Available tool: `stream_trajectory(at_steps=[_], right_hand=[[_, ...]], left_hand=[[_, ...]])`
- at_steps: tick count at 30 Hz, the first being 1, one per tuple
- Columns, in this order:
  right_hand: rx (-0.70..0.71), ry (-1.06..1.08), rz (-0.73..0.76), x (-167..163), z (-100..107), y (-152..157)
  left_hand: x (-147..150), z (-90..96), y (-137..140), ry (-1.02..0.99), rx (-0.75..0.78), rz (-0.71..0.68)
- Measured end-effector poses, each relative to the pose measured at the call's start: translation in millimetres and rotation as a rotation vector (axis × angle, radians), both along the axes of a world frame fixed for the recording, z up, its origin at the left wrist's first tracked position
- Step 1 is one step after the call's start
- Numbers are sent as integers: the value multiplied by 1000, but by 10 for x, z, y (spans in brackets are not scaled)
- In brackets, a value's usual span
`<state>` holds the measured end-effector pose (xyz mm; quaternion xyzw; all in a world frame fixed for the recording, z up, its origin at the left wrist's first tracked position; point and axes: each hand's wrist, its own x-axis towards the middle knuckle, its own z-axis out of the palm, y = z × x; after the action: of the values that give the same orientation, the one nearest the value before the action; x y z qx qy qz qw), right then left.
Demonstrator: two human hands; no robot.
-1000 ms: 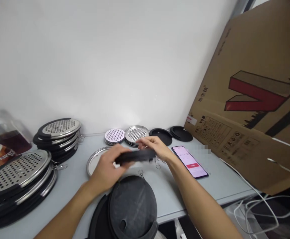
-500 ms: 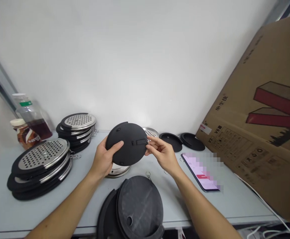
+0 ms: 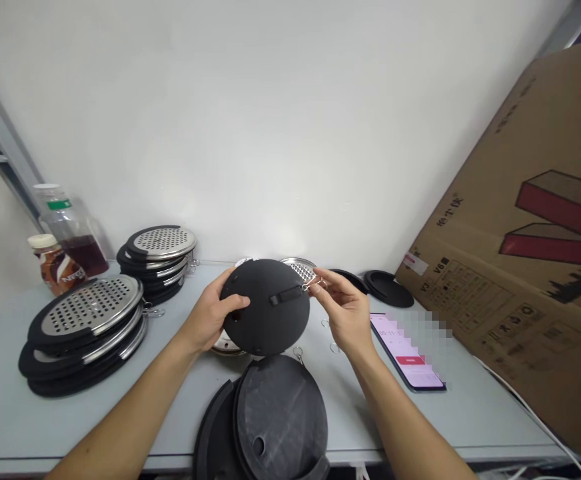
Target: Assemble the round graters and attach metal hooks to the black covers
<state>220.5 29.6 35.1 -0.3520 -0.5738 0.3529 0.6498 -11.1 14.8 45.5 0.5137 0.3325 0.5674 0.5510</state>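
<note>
My left hand [image 3: 214, 315] is closed on the left edge of a round black disc [image 3: 265, 320], thumb lying on its flat face. The disc is held up above the table, with a raised strap-like tab [image 3: 286, 295] on its right half. At the tab's outer end, my right hand [image 3: 345, 310] pinches a small metal wire ring [image 3: 314, 283] between thumb and fingers. Just below, a pile of black discs [image 3: 283, 413] stands at the table's front edge, with a wire ring [image 3: 298, 352] at its back. Partly hidden behind the held disc is a metal grater plate [image 3: 300, 268].
On the left stand two stacks of black-rimmed grater discs [image 3: 90, 310] [image 3: 163, 243], near a bottle of dark liquid [image 3: 83, 250] and a brown bottle [image 3: 56, 267]. To the right are black round lids [image 3: 389, 288], a phone [image 3: 410, 353], loose rings [image 3: 335, 347] and a large cardboard box [image 3: 515, 267].
The held disc has come slightly lower and to the right, with both hands. My right hand has drawn back a little from the disc's edge, so the wire ring shows more.
</note>
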Motion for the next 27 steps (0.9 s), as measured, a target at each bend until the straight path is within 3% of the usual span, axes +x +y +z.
stream_trajectory(at_steps=[3,11,15,19,24,27], right_hand=[[-35,79,8,3,-19,31],[78,-126,-61,-40,-28,-43],[3,-76,51,-58,-26,-63],[-85,-54,52,-64,-47,-41],[-281,213,101,-82,-81,37],[-402,400,95,-88,-77,87]], left_hand=[[48,-34,-26,17,5,-39],[129,-59,-50,-14,-4,24],[119,-71,-38,-73,-18,58],[99,-71,-53,-79,-41,99],[108,-2,-20,76,-18,-15],[178,77,-106,240,82,153]])
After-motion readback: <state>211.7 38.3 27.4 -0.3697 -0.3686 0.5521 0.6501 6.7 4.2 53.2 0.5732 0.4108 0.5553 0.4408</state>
